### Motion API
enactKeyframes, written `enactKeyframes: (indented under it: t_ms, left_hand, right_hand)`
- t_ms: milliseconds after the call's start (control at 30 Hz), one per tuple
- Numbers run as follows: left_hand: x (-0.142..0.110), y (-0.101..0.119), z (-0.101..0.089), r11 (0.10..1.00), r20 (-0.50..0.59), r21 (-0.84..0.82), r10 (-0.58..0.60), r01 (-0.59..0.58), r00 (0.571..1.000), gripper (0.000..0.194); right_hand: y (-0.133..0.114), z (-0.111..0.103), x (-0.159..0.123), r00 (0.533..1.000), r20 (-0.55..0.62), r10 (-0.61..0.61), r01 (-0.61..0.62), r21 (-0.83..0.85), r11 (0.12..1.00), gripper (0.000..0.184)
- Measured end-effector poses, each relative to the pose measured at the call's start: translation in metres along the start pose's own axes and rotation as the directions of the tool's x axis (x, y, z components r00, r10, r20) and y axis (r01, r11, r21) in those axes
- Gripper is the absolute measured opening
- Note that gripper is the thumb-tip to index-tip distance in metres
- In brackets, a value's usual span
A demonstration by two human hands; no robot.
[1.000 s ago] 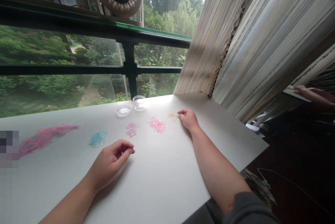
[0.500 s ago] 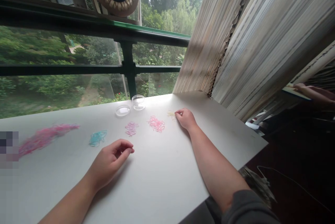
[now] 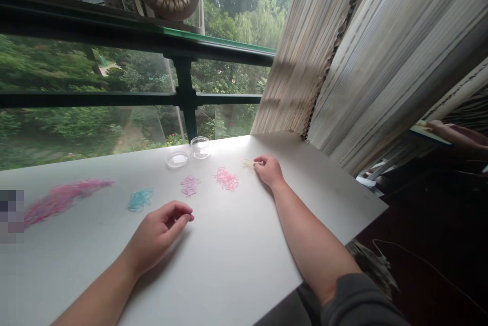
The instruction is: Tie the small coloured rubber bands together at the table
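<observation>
My right hand (image 3: 269,169) reaches over the white table, its thumb and fingers pinched at the right edge of a small pile of pale yellow rubber bands (image 3: 247,165). The fingertips cover that edge of the pile. Nearer to me, my left hand (image 3: 162,228) rests on its side with thumb and fingertips together; anything between them is too small to see. Beyond it lie a pile of lilac rubber bands (image 3: 189,186) and, to its left, a blue pile (image 3: 140,199). Pink rubber bands (image 3: 226,178) sit between the lilac and yellow piles.
A clear round jar (image 3: 200,148) and its lid (image 3: 177,160) stand near the window side. A long heap of mixed pink and purple bands (image 3: 64,201) spreads at the far left. Striped curtains (image 3: 290,71) hang at the right. Another person's hand (image 3: 442,130) shows at the far right.
The view has shifted slightly. My right hand has edged in towards the yellow pile, its fingers drawing together. My left hand keeps its place and pose.
</observation>
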State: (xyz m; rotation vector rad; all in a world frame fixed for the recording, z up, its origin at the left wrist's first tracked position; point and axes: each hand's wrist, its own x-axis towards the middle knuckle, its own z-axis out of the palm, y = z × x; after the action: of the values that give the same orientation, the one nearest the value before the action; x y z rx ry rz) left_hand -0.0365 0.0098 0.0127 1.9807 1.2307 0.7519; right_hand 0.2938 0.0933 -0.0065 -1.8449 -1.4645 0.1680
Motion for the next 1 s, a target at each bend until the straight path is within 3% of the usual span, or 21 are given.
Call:
enactKeyframes:
  t_ms: [533, 833, 1000]
  left_hand:
    - [0.001, 0.001, -0.001, 1.0, 0.031, 0.01, -0.013, 0.013, 0.999, 0.023]
    - [0.001, 0.001, 0.0, 1.0, 0.038, 0.011, -0.011, 0.01, 0.999, 0.023]
    - [0.001, 0.0, 0.001, 1.0, 0.034, -0.005, -0.014, 0.014, 0.999, 0.023]
  right_hand:
    - [0.003, 0.0, 0.003, 0.999, -0.01, 0.034, -0.032, 0.138, 0.99, 0.03]
    - [-0.005, 0.006, -0.003, 0.998, 0.015, -0.065, 0.064, 0.062, 0.996, 0.026]
    - [-0.014, 0.01, -0.011, 0.99, 0.062, -0.128, 0.129, -0.011, 0.992, 0.033]
